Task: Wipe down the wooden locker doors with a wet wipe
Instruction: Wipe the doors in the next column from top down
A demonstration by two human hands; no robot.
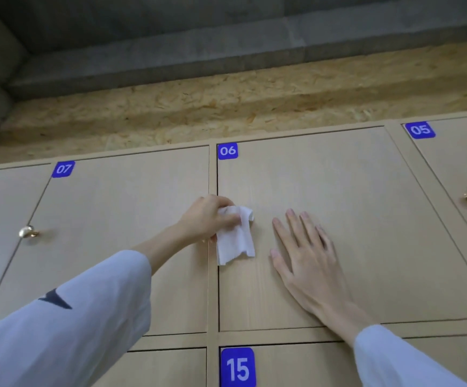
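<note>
We are pinching the wipe (pixel 235 236) in our left hand (pixel 207 216) at the left edge of door 06 (pixel 338 205), probably touching it; our right hand (pixel 302 252) is lying flat and empty alongside, bracing the door for firm, overlapping strokes.

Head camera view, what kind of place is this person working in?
Probably a locker or changing area: a wall of numbered wooden locker doors, with blue labels such as 06 and 15, and brass knobs. Bare chipboard runs above them.
</note>
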